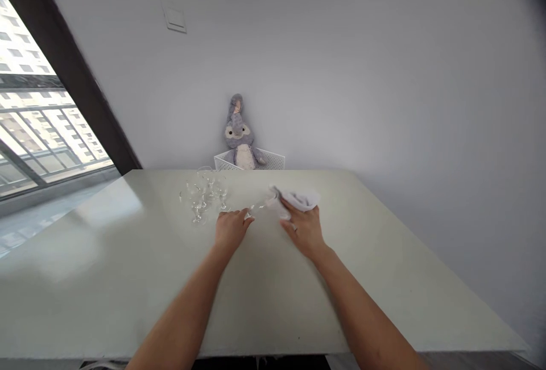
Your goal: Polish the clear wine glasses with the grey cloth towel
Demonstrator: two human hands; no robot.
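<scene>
Near the middle of the pale table (pixel 273 279), my left hand (pixel 232 227) is closed on the base end of a clear glass (pixel 259 206), which lies on its side. My right hand (pixel 303 228) grips a white cloth (pixel 298 199) at the other end of that glass, and the cloth covers part of it. Several clear stemmed glasses (pixel 197 202) stand upright in a group just beyond and to the left of my left hand.
Behind the far table edge, a grey plush toy (pixel 244 140) sits in a white perforated basket (pixel 275 161) against the wall. A window with a dark frame is on the left.
</scene>
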